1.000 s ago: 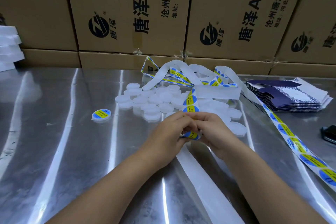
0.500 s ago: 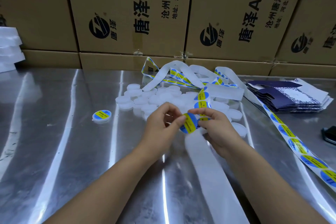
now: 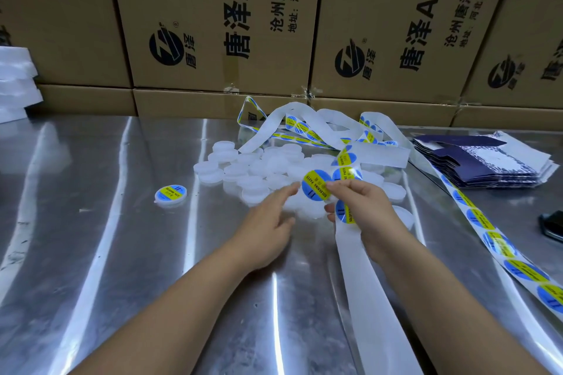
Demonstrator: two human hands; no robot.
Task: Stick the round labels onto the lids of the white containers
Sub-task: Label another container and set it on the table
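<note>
**Station:** steel table [image 3: 91,222], backed by a wall of cardboard boxes [image 3: 213,24].

**Condition of hands:** The hands are apart. The right hand [image 3: 365,216] pinches one round label [image 3: 316,184] by its edge. The label is peeled free and held upright over the pile of white containers [image 3: 253,173]. The lower fingers of the same hand also grip the backing strip [image 3: 365,283], whose bare length trails toward the near edge of the table. The left hand [image 3: 268,222] holds nothing; its fingers are straight and it reaches just short of the nearest containers.

**Progress:** One labelled container [image 3: 170,195] sits alone to the left, well apart from the pile. The pile itself appears unlabelled. The step in hand is judged to be fetching a bare container for the label.

**Risks noted:**
1. The peeled label hangs just beside the next label on the strip. A slight twist of the wrist could fold it onto itself or stick it to the strip or a fingertip.
2. The containers lie heaped and touching on slick metal. A one-handed pick could drag neighbours along or scatter them.
3. It cannot be told whether each container lies lid-up, so a label could go on a base.
4. The right hand serves two duties. A tug from the tangled strip at the moment of placing could leave the label off centre or creased.
5. The loose run of labels [image 3: 487,222] lies near the right forearm and could snag on it
</note>
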